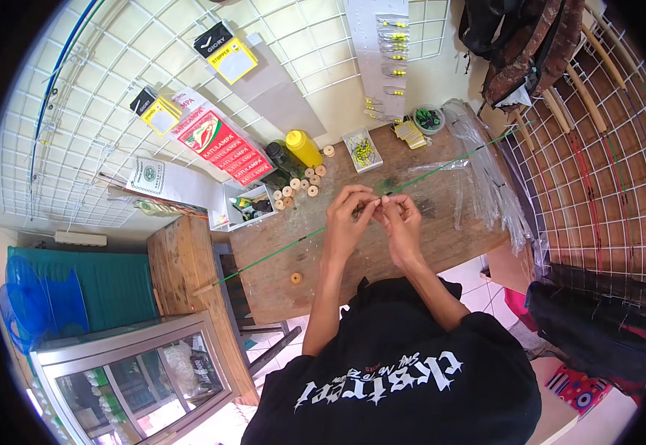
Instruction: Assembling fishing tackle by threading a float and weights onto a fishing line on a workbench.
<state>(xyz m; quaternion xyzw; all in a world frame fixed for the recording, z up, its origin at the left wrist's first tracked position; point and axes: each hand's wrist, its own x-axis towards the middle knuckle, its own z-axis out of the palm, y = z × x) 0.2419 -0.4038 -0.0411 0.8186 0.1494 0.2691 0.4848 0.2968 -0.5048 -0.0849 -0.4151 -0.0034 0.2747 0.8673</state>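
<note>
Black shirt (412, 371) with white print fills the lower middle, closest to the camera. Beyond it, the left hand (350, 216) and the right hand (401, 224) meet, both with fingertips closed upon the green rod (278, 253); which small part is between them, I cannot tell. This rod passes slantwise above the wooden table (441, 215). One wooden disc (296, 278) lies alone at left; further back stand a yellow bottle (304, 150) and a white tray (352, 165) of yellow-green beads (364, 152).

White wall grid (134, 67), glazed cabinet (131, 382), tiled floor (478, 299)
</note>
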